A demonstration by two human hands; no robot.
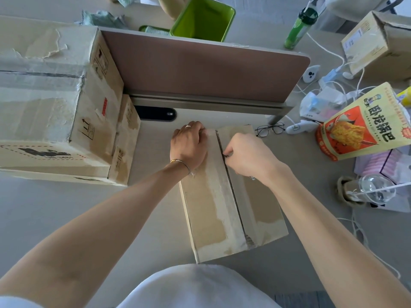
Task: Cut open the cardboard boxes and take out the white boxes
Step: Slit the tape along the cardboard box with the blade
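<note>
A long taped cardboard box (213,210) lies on the desk in front of me, its centre seam running away from me. My left hand (189,145) rests on the box's far left corner, fingers curled over the far edge. My right hand (246,156) grips a small dark cutting tool (226,155) whose tip sits in the seam near the far end. The seam looks split along most of its length. No white box is visible.
Large stacked cardboard boxes (51,103) stand at the left. A brown desk divider (200,70) rises behind. Glasses (269,129), a snack bag (364,123), cables, a plastic cup (375,190) and another cardboard box (378,43) crowd the right. A green tray (202,18) and a green bottle (300,27) sit beyond.
</note>
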